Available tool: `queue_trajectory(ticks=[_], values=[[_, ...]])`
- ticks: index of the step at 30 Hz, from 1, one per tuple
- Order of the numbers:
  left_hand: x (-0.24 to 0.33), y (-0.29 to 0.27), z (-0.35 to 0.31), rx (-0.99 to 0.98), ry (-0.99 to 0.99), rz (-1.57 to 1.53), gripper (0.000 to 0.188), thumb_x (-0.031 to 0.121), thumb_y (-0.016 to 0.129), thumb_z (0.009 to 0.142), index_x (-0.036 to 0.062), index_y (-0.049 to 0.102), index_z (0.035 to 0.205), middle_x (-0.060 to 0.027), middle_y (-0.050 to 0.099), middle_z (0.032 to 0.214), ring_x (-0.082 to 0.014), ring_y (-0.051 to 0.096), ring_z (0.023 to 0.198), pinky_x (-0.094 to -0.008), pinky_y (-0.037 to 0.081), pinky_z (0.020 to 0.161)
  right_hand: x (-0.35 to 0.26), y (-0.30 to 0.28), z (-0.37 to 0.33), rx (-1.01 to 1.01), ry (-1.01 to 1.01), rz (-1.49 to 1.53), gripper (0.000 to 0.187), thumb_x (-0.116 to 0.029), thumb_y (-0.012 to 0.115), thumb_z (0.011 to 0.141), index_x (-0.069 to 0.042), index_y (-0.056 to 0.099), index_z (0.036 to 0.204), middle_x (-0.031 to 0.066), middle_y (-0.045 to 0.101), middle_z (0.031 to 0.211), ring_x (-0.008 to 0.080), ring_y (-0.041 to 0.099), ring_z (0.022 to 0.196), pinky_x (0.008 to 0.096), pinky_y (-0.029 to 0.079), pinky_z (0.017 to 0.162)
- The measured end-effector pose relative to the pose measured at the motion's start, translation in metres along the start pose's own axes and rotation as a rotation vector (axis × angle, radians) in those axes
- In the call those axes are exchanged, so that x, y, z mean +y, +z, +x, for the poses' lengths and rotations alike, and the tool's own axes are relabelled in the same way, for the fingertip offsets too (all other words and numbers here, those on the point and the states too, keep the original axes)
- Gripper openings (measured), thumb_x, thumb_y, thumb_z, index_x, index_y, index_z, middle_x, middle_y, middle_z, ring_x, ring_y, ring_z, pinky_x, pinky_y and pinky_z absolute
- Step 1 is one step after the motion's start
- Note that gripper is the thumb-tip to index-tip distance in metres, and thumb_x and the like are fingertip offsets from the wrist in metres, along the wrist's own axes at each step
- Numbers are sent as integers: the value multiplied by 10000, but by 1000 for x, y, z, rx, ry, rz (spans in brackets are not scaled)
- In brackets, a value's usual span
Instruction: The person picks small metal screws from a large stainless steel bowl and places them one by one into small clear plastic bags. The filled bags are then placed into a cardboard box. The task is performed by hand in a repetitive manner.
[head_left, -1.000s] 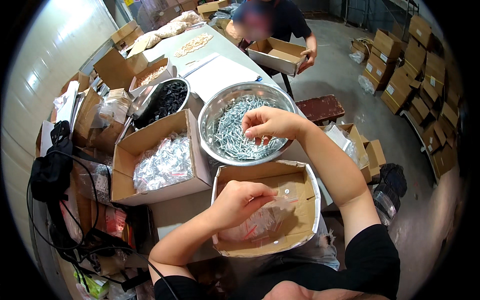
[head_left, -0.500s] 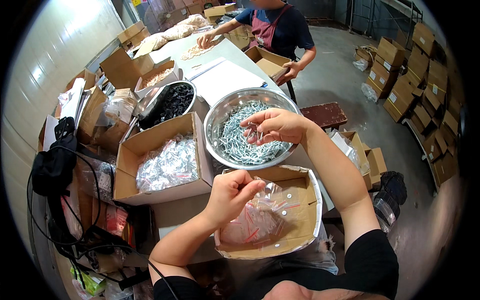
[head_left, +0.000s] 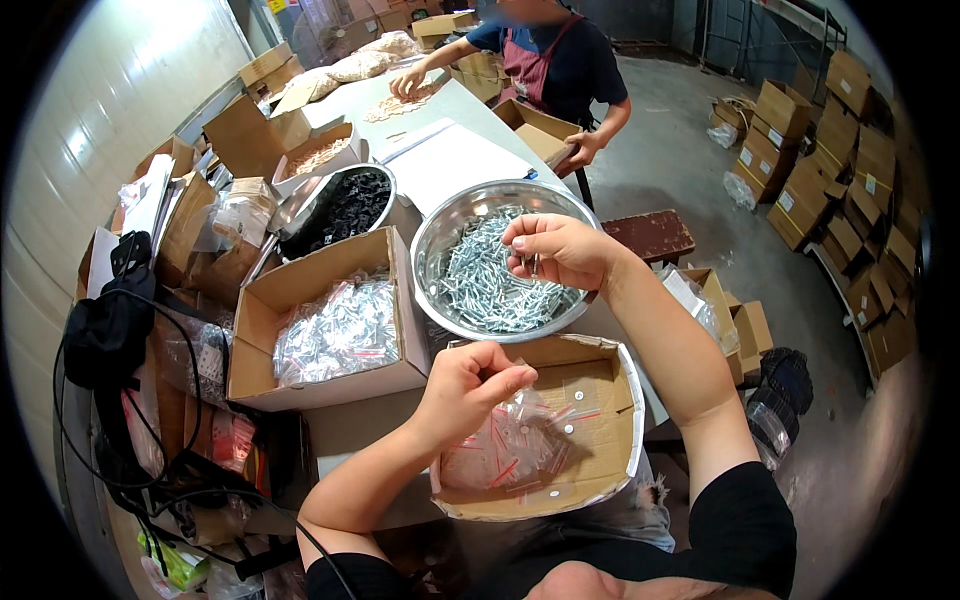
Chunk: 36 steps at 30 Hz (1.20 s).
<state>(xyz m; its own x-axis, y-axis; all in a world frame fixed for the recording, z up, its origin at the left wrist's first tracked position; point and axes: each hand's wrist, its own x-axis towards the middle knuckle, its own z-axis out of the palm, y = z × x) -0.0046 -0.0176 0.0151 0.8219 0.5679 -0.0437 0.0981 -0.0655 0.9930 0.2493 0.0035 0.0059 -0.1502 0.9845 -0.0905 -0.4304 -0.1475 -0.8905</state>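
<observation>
Thumb and fingertips of the right hand [head_left: 565,250] are pinched around a few slender silver metal screws [head_left: 533,266], held above a wide, round stainless-steel bowl [head_left: 445,217]; the exact count cannot be told. Thumb and index finger of the left hand [head_left: 462,388] are pressed together, apparently on a small clear plastic bag [head_left: 527,402], above a white-rimmed, shallow brown cardboard box [head_left: 605,435]. The screws are judged light, stiff and prone to slip or roll; the shank is best gripped. The bag is judged thin, limp and slippery; an edge of its mouth is best taken. More screws are heaped in the bowl; loose bags with red strips [head_left: 498,455] are bunched in the shallow box, near small white discs [head_left: 569,429]. Between bowl and shallow box, passage is obstructed by two raised rims. To the left, a white-sided cardboard box [head_left: 330,395] is filled with packed bags [head_left: 335,335]. Farther off, beige pieces [head_left: 398,105] are spread beneath a co-worker's hand [head_left: 408,82].
</observation>
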Motion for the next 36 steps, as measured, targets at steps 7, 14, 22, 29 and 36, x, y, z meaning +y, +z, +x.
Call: queue_trajectory(ticks=[7, 14, 22, 29, 36], values=[[-9, 0, 11, 14, 87, -112, 104, 61, 683, 865, -37, 665, 896, -47, 630, 884, -65, 542, 759, -212, 443, 682, -8, 17, -5, 29, -42, 87, 227, -15, 505, 942, 20, 572, 1155, 71, 610, 952, 138, 614, 855, 267, 540, 806], [-8, -2, 8, -103, 19, -299, 145, 83, 695, 861, 8, 575, 827, -61, 631, 895, -81, 552, 773, -215, 440, 691, -10, 30, -14, -90, -31, 125, 138, -29, 523, 934, -5, 594, 1049, 54, 617, 896, 102, 611, 780, 228, 529, 707], [-11, -2, 9, -60, -1, -122, 188, 76, 716, 840, 35, 568, 948, 34, 567, 815, -39, 508, 747, -209, 421, 659, -21, 69, -43, -440, 137, 108, 130, -88, 552, 930, 11, 583, 1008, 54, 628, 790, 37, 490, 559, 152, 363, 475], [-8, 4, 12, -145, 64, -356, 422, -26, 691, 811, 9, 513, 1192, -43, 604, 1087, -120, 575, 1048, -250, 498, 870, -16, 89, -51, -466, 229, -49, 151, -32, 524, 906, 30, 607, 1016, 76, 654, 858, 38, 518, 589, 149, 383, 499], [-7, 3, 10, -123, 33, -313, 339, 26, 704, 831, 19, 541, 1127, -9, 594, 1001, -99, 569, 973, -246, 488, 843, -14, 86, -50, -516, 192, -100, 172, 5, 495, 879, 34, 594, 1017, 72, 631, 910, 68, 554, 667, 189, 442, 577]])
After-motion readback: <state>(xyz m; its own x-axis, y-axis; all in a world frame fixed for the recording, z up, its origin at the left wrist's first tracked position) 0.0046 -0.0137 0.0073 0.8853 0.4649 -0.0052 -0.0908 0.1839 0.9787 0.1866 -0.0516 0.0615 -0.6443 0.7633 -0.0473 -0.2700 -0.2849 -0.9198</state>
